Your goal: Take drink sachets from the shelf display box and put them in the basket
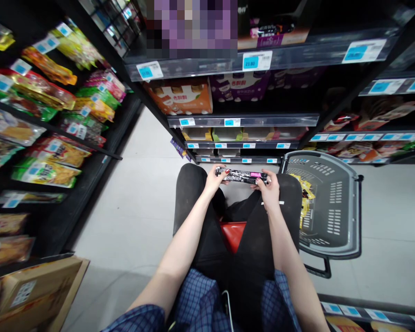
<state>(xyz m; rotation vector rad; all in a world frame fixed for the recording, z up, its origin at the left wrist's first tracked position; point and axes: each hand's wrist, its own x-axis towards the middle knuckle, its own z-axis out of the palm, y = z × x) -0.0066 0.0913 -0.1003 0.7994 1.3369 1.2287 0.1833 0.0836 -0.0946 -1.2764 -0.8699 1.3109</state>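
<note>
Above my knees, a long narrow black packet [241,176] with pale print and a pink patch lies level between my two hands. My left hand [213,180] grips its left end, thumb on top. At the other end, my right hand [270,188] pinches it between thumb and fingers. Beside my right knee stands a grey shopping basket [355,216], and small yellow packets [307,191] lie in its left part. Some of these are hidden by my leg.
Shelves ahead hold an orange carton [183,96] and a purple carton [240,87]. Bagged snacks [51,161] fill the left rack, with a cardboard box [38,290] below. A red seat [233,235] shows between my legs. Pale floor tiles [131,198] lie to my left.
</note>
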